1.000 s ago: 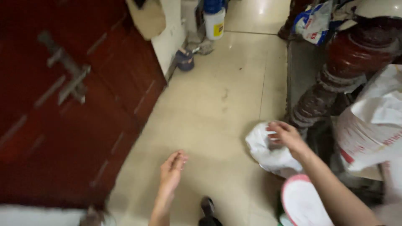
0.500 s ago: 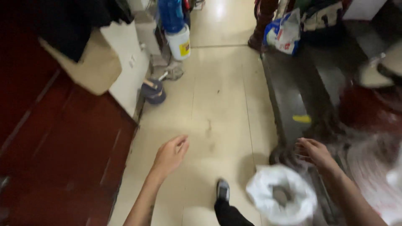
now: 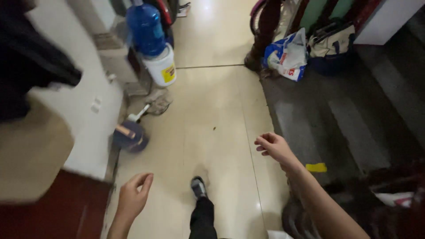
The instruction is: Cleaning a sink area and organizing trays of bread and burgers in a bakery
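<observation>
My left hand [image 3: 133,195] hangs low over the cream tiled floor [image 3: 212,102], its fingers loosely curled and holding nothing. Farther right, my right hand [image 3: 273,146] is raised with fingers half bent, also holding nothing; it hovers by the edge of the dark stairs [image 3: 354,119]. Between the two hands my foot in a dark shoe [image 3: 198,186] steps on the tiles. A corner of white plastic [image 3: 279,234] shows at the bottom edge, below my right arm.
A blue water bottle on a white base [image 3: 152,44] and a blue-headed brush [image 3: 129,135] stand along the left wall. A printed plastic bag [image 3: 287,55] and a tote bag [image 3: 330,44] sit at the foot of the stairs. A yellow scrap [image 3: 316,167] lies on a step.
The view has swung forward along the hallway. My right hand has let go of the white plastic bag, which dropped almost out of view; the red door has left the frame.
</observation>
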